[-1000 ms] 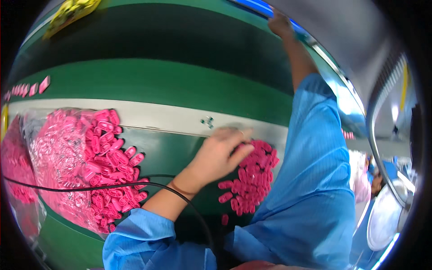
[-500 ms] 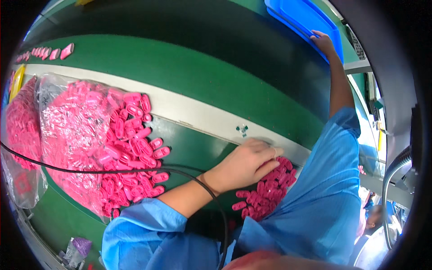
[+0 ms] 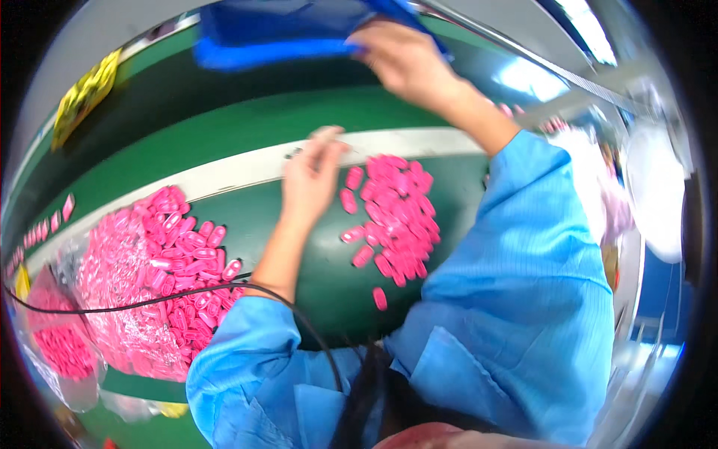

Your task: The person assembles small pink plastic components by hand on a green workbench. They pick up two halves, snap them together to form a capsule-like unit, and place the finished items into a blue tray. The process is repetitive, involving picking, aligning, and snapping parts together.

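Observation:
My right hand [image 3: 407, 66] grips the near edge of a blue plastic tray [image 3: 280, 52], which is blurred and held over the far green belt. My left hand [image 3: 310, 176] reaches to the white strip [image 3: 239, 166] along the worktop. Its thumb and fingers are apart, and I see nothing held in them. Small dark bits [image 3: 293, 153] lie on the strip right beside those fingers. To the right of my left forearm is a loose pile of small pink oval plastic parts [image 3: 400, 213]. A larger heap of pink parts [image 3: 191, 258] spills from a clear plastic bag [image 3: 112, 266] on the left.
A black cable [image 3: 149, 301] crosses over the bag and my left forearm. Another clear bag of pink parts [image 3: 63, 348] lies at the far left. A row of pink pieces [image 3: 45, 228] sits on the belt. A yellow package [image 3: 86, 93] stands at the back left.
The view has turned. The blue tray has come leftward in my right hand, across the belt. My left hand has moved away from the small pink pile, and its fingers have spread.

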The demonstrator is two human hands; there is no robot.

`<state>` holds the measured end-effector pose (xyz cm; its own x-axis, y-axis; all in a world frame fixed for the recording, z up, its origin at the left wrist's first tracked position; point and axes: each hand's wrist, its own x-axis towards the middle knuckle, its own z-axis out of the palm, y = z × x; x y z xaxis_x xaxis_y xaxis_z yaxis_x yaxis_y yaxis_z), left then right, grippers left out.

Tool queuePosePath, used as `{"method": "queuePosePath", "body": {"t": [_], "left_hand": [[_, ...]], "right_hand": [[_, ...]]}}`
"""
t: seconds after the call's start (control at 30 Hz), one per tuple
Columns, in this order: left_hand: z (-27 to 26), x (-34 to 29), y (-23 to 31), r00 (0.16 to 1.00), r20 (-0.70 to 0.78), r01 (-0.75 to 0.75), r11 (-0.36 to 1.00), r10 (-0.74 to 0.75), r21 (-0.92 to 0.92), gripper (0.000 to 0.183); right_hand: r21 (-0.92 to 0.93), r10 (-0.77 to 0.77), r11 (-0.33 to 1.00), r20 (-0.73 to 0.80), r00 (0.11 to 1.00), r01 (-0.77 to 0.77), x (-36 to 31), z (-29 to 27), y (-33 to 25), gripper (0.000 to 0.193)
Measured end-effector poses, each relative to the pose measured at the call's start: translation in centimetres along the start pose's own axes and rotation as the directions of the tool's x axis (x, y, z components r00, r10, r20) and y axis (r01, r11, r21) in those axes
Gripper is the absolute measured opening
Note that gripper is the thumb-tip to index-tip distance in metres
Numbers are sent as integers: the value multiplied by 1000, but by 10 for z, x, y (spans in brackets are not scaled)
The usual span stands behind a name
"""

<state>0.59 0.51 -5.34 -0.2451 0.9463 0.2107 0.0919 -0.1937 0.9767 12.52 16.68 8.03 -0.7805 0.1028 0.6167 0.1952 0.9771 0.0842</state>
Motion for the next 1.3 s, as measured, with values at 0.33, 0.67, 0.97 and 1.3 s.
{"method": "queuePosePath", "body": {"t": [0.33,0.67,0.97,1.3], "left_hand": [[0,-10,49,935,355,222,778,2,-589,57],[155,-81,92,746,656,-323,923,112,210,45],[249,-37,53,637,739,-704,556,221,442,100],[273,26,45,616,787,-695,486,22,530,121]], "right_hand": [[-82,193,980,183,964,-181,-233,-201,-260,34],[-261,652,752,163,740,-605,-385,-290,-385,29],[-282,757,652,206,620,-704,-459,-299,-334,30],[-44,773,532,432,464,-846,-434,-332,-167,73]]}}
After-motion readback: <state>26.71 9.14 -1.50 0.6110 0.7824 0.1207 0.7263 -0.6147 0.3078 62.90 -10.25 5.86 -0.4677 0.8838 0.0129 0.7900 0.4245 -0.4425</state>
